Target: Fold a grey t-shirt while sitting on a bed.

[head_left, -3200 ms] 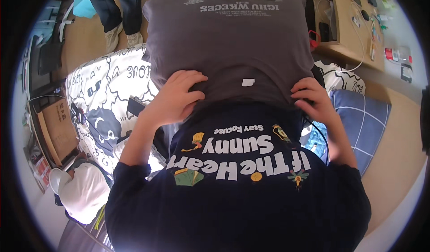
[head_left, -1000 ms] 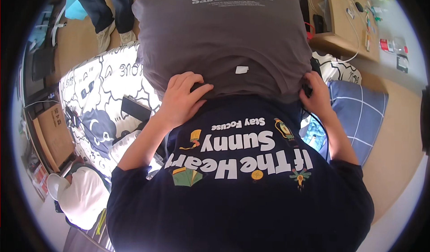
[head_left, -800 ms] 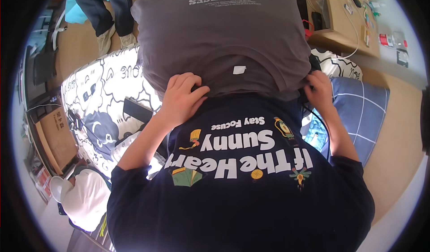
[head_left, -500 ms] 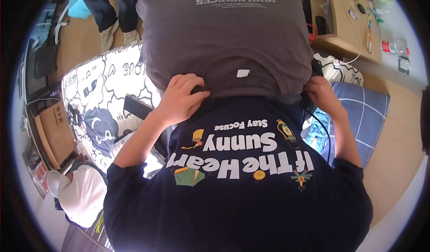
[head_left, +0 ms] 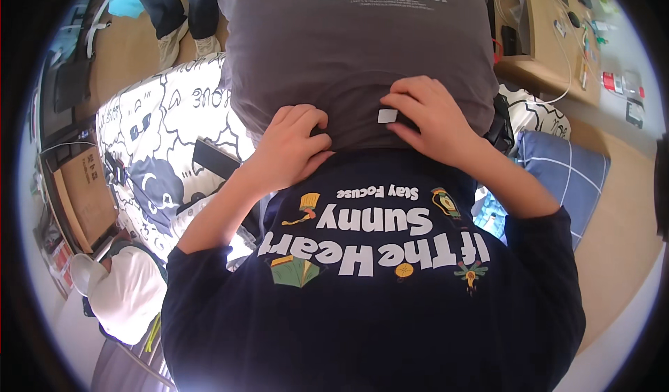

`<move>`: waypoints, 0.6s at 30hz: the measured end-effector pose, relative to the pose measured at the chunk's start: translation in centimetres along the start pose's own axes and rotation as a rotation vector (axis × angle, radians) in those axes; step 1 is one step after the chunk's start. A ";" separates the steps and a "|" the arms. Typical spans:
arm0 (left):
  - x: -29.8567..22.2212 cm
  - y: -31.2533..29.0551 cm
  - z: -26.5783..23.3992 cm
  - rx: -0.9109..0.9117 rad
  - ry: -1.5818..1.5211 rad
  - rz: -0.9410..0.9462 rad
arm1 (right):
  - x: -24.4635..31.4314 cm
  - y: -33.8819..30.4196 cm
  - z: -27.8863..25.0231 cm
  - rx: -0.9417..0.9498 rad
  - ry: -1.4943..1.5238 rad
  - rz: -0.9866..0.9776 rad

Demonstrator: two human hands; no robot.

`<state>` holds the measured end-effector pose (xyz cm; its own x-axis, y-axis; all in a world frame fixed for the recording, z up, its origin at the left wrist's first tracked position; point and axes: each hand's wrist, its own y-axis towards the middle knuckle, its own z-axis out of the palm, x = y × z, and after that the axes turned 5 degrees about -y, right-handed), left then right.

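A dark grey T-shirt (head_left: 362, 50) covers something bulky and rounded right in front of me. What lies beneath it is hidden. Its printed part is at the far side, and a small white label (head_left: 387, 116) marks the neck on the near side. My left hand (head_left: 296, 144) is at the left of the neckline, fingers curled and closed on the grey cloth. To the right, my right hand (head_left: 432, 124) rests over the cloth beside the label, its thumb and bent fingers apart around it.
A bed with a black-and-white patterned sheet (head_left: 185, 106) extends to the left, bearing a dark flat device (head_left: 216, 156). Rightward are a blue checked cushion (head_left: 564, 176) and a wooden desk (head_left: 536, 64) with cables. Another person's legs (head_left: 171, 9) stand at the far left.
My right hand has left the shirt's right edge and moved left to the label. My left hand has shifted slightly right, staying at the neckline.
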<state>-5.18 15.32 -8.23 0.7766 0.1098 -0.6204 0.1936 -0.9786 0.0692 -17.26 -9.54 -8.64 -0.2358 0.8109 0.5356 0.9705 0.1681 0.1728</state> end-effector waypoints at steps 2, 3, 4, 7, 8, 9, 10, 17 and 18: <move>-0.2 0.7 0.0 0.014 0.005 -0.025 | -0.4 0.8 0.3 -0.044 -0.076 0.030; -0.4 1.2 0.2 -0.016 0.035 -0.051 | -0.5 1.0 0.3 -0.063 -0.112 0.053; -0.6 2.0 0.7 -0.046 0.066 -0.077 | -0.6 1.2 0.4 -0.079 -0.149 0.083; -1.5 4.6 2.0 -0.187 0.036 -0.122 | -0.8 1.4 0.4 -0.073 -0.240 0.145; -1.8 5.5 2.5 -0.241 0.004 -0.132 | -1.0 1.4 0.5 -0.048 -0.257 0.172; -2.0 6.2 2.9 -0.272 -0.005 -0.128 | -1.1 1.4 0.4 -0.027 -0.270 0.188; -2.3 6.7 3.4 -0.251 -0.014 -0.121 | -1.2 1.4 0.3 -0.012 -0.285 0.201; -2.3 6.8 5.8 -0.099 0.024 -0.166 | -1.2 0.8 -1.8 -0.087 -0.069 0.196; -2.1 6.5 5.9 -0.083 0.010 -0.194 | -1.1 0.5 -2.2 -0.075 -0.054 0.185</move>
<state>-9.12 7.72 -11.07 0.7260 0.2967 -0.6204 0.3883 -0.9214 0.0138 -16.61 -11.57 -7.31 -0.0491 0.8534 0.5189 0.9901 -0.0266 0.1375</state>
